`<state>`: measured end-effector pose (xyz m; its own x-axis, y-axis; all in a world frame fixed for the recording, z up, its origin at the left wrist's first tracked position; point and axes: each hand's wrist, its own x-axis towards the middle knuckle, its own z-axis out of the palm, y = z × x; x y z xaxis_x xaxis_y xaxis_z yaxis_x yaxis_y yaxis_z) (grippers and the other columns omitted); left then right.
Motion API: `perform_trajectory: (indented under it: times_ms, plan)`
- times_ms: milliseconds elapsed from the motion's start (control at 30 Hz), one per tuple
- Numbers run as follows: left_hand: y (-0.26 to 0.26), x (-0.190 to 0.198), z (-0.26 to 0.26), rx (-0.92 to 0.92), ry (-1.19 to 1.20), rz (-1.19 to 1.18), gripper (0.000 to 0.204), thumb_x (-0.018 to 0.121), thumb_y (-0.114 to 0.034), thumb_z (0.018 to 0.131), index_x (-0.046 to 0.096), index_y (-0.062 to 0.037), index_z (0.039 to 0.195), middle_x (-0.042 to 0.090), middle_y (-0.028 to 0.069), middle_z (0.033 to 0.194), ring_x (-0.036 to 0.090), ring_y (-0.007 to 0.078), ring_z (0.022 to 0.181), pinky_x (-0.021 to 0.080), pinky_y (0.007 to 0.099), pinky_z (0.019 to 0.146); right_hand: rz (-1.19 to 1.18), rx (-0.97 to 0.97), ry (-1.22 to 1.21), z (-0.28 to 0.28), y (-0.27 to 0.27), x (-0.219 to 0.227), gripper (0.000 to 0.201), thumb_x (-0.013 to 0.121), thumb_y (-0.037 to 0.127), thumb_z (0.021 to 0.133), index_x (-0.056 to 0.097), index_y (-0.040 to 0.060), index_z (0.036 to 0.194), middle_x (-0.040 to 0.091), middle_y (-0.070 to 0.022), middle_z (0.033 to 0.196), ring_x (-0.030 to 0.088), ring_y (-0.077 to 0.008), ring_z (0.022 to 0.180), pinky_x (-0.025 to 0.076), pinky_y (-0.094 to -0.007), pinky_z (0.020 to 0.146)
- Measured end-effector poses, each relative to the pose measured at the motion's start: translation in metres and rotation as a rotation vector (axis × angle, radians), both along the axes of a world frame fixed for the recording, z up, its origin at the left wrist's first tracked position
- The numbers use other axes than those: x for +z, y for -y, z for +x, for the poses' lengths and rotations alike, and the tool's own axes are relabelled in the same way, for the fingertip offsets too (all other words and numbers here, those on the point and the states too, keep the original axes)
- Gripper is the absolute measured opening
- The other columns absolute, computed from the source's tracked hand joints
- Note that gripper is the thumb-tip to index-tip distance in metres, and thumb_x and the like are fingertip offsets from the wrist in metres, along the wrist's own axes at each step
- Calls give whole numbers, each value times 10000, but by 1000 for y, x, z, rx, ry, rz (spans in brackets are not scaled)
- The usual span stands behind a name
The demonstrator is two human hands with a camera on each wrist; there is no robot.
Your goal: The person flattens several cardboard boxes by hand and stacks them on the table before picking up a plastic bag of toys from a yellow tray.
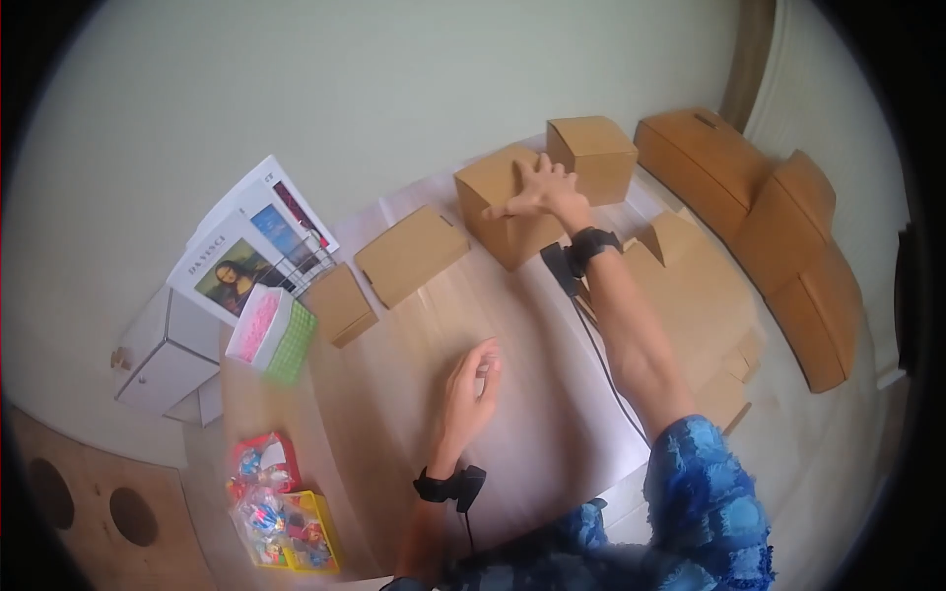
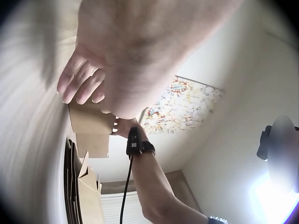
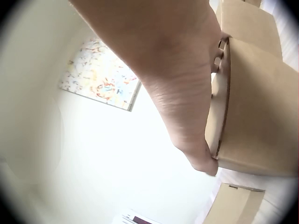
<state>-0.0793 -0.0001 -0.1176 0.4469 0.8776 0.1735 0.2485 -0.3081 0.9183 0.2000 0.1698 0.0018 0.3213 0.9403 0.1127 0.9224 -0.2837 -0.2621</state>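
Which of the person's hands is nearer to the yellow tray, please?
The left hand: it is ahead and to the right of the yellow tray. The right hand is much farther away, touching the top of a cardboard box.

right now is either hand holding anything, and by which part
The right hand is spread across the top of a cardboard box; whether it grips there or only rests, I can't tell. The left hand holds nothing.

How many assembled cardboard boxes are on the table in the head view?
4: a large box under the right hand, a cube-shaped box to its right, a low box to its left, and a smaller box near the green-and-white basket. Others could be hidden.
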Motion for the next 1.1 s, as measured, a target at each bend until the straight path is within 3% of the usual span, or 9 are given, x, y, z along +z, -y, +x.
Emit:
perform_trajectory:
  times_ms: [133, 200, 267, 367, 400, 633, 800, 900, 1100]
  plan:
    - [-6, -24, -23, 27, 129, -109, 402, 591, -178, 1095, 561, -3, 1456, 697, 114, 1329, 690, 213, 1179, 521, 346, 1039, 33, -20, -24, -18, 30, -9, 1190, 830, 651, 601, 447, 63, 1563, 417, -306, 1564, 423, -509, 1430, 342, -647, 1152]
    - [-4, -23, -29, 98, 251, -222, 445, 581, -223, 1109, 522, 4, 1488, 640, 114, 1414, 624, 207, 1275, 487, 351, 1084, 269, 22, -107, -28, 70, -18, 1174, 832, 647, 618, 462, 25, 1541, 460, -302, 1533, 450, -471, 1424, 366, -595, 1168]
    - [1, -16, -32, 217, 404, -353, 450, 591, -250, 1108, 529, 1, 1476, 620, 122, 1445, 570, 198, 1334, 473, 363, 1093, 383, 86, -427, -52, 130, -6, 1121, 862, 573, 681, 448, 7, 1556, 460, -290, 1553, 449, -427, 1457, 378, -532, 1196]
    - [10, 12, -46, 114, 504, -427, 477, 601, -271, 1106, 519, 10, 1484, 599, 108, 1446, 528, 165, 1363, 427, 344, 1127, 381, 248, -942, -72, 204, -29, 1052, 895, 417, 751, 415, -9, 1585, 444, -260, 1589, 433, -369, 1490, 356, -485, 1224]
    - [14, 20, -50, 75, 541, -435, 474, 606, -272, 1103, 525, 3, 1481, 605, 98, 1434, 536, 161, 1350, 427, 341, 1125, 361, 359, -878, -77, 225, -42, 1070, 893, 354, 769, 357, -7, 1622, 407, -240, 1629, 410, -342, 1510, 325, -465, 1240]
    - [69, 61, -76, -22, 477, -400, 408, 733, -141, 995, 597, -5, 1356, 655, 34, 1228, 594, 123, 1134, 493, 318, 971, 148, 333, -1480, -113, 286, -67, 1215, 819, 570, 759, 240, 33, 1682, 291, -220, 1706, 239, -323, 1604, 175, -450, 1296]
    - [86, 65, -105, -7, 377, -450, 435, 766, -114, 956, 610, -6, 1347, 666, 44, 1225, 618, 155, 1123, 506, 335, 967, 210, 386, -1524, -115, 289, -72, 1225, 754, 686, 766, 254, 44, 1682, 315, -214, 1698, 264, -330, 1597, 166, -462, 1296]
    - [101, 79, -123, 189, 268, -684, 499, 782, -135, 941, 602, -5, 1388, 674, 53, 1272, 630, 172, 1154, 509, 343, 992, 229, 347, -1469, -112, 286, -57, 1187, 711, 724, 757, 345, 34, 1651, 371, -203, 1677, 356, -336, 1546, 228, -467, 1263]
    - [118, 74, -176, 306, 341, -518, 554, 756, -240, 980, 570, -15, 1451, 643, 55, 1371, 578, 165, 1277, 450, 331, 1090, 14, 545, -1303, -74, 282, -42, 1093, 759, 662, 685, 527, 36, 1550, 364, -225, 1675, 371, -356, 1534, 255, -486, 1245]
